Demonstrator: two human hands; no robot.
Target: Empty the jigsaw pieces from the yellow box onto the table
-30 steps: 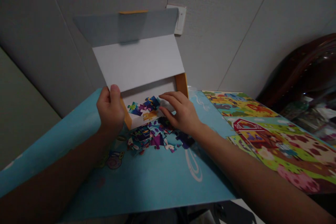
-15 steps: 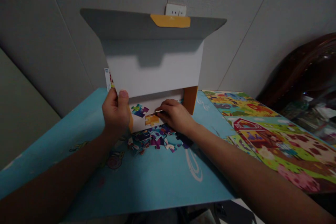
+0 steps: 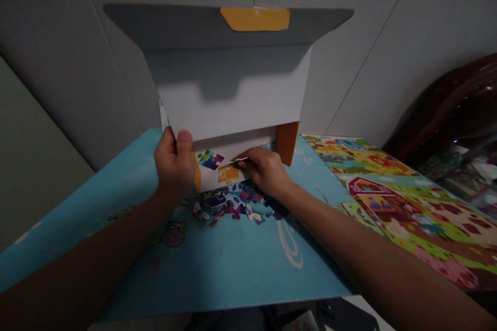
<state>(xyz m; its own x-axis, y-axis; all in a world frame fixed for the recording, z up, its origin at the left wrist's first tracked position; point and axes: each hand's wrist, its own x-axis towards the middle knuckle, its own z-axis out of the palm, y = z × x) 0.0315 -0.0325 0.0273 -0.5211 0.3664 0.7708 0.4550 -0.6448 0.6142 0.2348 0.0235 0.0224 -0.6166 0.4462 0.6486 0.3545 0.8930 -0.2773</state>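
At the left, the left hand point(image 3: 174, 165) has its grip closed on the side of the open box point(image 3: 233, 108), a hold best made firm but light, since the thin white-lined card would likely crease. Flat, knobbed puzzle pieces, green-purple point(image 3: 210, 160) and orange point(image 3: 228, 174), lie inside, with a jumbled pile point(image 3: 235, 200) before it on the smooth blue bench point(image 3: 233, 264). Farther right, the right hand's point(image 3: 269, 169) grip pinches a thin piece point(image 3: 241, 159), seen edge-on, ideally without bending its knobs.
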